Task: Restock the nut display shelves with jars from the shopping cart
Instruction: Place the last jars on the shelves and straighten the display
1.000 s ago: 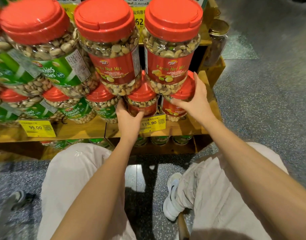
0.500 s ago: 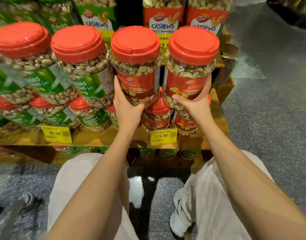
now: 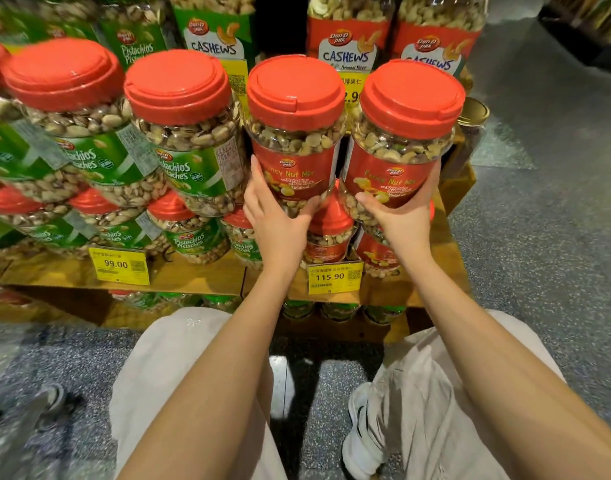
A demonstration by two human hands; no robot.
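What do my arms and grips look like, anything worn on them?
The left forearm and right forearm are bare: no sleeves, watch or bracelet in view. The left grip and right grip have no gloves or visible rings. Below are pale beige trousers and a white sneaker.

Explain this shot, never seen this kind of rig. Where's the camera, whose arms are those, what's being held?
There is no machine here. A person wears one wide-angle camera on the head, looking forward and down, so the two bare arms are the wearer's own. The person faces a wooden shelf stocked with red-lidded nut jars: pistachio jars to the left and cashew jars on the level above. The left hand grips the left Fancy Nut Mix jar, fingers on one side and thumb on the other. The right hand grips the right Fancy Nut Mix jar the same way. Both jars stand upright over a lower row of jars; whether they rest on those lids I cannot tell. A yellow price tag on the shelf edge reads 115.90.
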